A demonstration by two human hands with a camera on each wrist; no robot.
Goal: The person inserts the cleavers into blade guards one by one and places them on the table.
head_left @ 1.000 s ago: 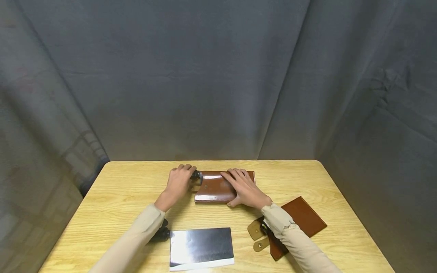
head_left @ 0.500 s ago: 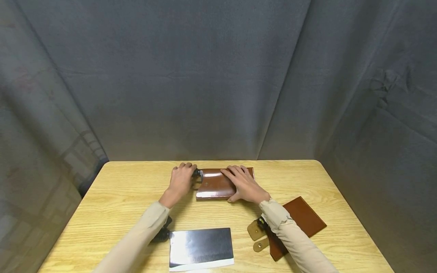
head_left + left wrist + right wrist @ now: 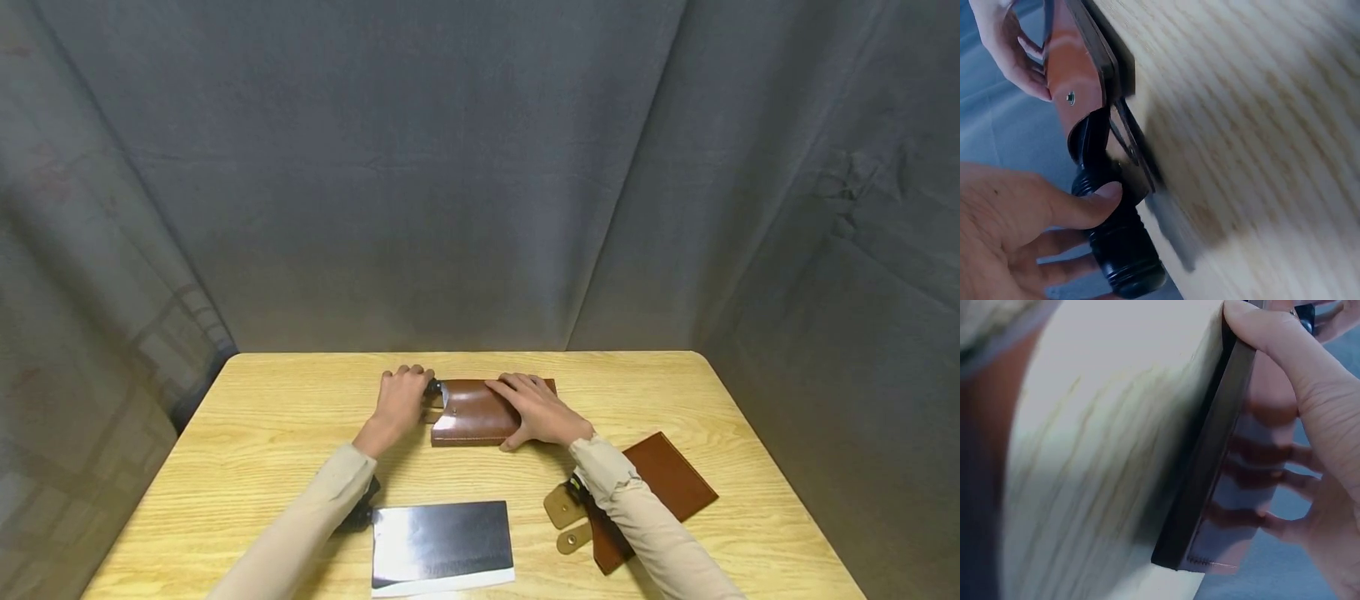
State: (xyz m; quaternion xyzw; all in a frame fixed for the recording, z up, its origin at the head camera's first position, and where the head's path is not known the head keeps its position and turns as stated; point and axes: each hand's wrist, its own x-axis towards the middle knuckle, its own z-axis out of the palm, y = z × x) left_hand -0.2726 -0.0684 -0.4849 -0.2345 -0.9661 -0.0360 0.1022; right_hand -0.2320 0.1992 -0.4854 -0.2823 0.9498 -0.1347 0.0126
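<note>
Near the far side of the table, my left hand (image 3: 400, 402) grips the black ridged handle (image 3: 1125, 250) of a cleaver, its thumb lying across the grip. The cleaver's blade sits inside a brown leather sheath (image 3: 472, 417), with only a sliver showing at the mouth. My right hand (image 3: 542, 412) holds the sheath's other end, thumb along the near edge and fingers spread over the top face. A metal snap stud (image 3: 1070, 97) shows on the sheath by the mouth. Tan straps (image 3: 432, 415) stick out below the handle, partly hidden by my left hand.
A second cleaver (image 3: 442, 546) lies bare on the wooden table (image 3: 247, 467) at the front, its handle partly under my left forearm. Another brown sheath (image 3: 667, 475) with tan straps (image 3: 562, 507) lies at right, partly behind my right sleeve. Grey curtains (image 3: 420, 183) surround the table.
The sheathed cleaver rose slightly and tilted, then came back down toward the table. My left hand has shifted a little to the right. Both hands keep their hold.
</note>
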